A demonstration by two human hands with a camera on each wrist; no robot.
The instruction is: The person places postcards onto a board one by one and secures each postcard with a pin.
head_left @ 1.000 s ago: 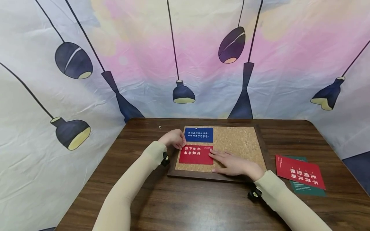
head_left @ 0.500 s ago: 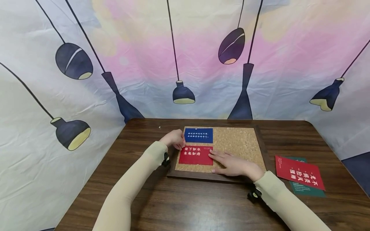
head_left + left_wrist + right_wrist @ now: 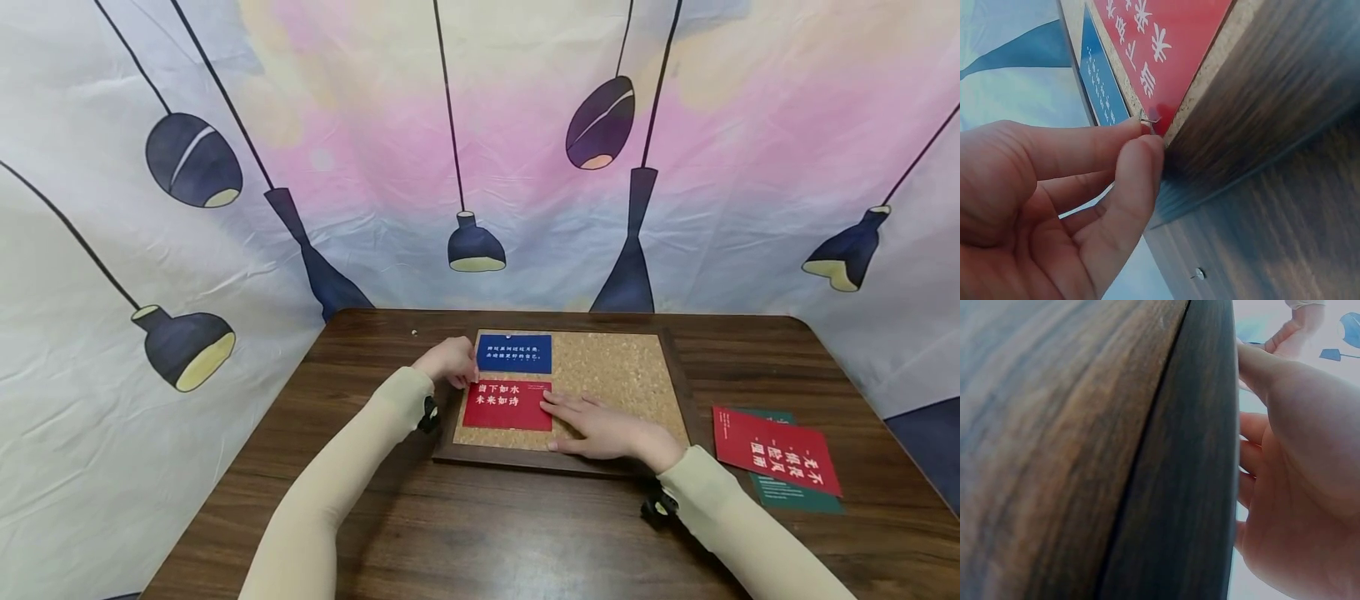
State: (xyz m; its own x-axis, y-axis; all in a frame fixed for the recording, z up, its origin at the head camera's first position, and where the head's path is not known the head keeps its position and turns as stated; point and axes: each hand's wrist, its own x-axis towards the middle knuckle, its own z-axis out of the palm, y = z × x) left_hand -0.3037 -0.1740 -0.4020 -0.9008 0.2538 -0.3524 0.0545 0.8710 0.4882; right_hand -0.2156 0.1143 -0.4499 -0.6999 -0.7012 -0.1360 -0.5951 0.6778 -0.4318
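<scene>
Pinching a pin [image 3: 1150, 120], left hand [image 3: 448, 362] faces outstretched right hand [image 3: 604, 428], which touches red card [image 3: 507, 412]

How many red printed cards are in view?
2: one red rectangular card on the brown-framed corkboard, another red card atop the dark-green card to the right. More could be hidden beneath.

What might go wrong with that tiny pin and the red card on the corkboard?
The left hand pinches the tiny pin at a corner of the red card, so it might get poked. The right hand touches the card's right edge; if it lifts too soon, the card could slide crooked. A loose pin lies on the table, so someone leaning there might get pricked.
</scene>
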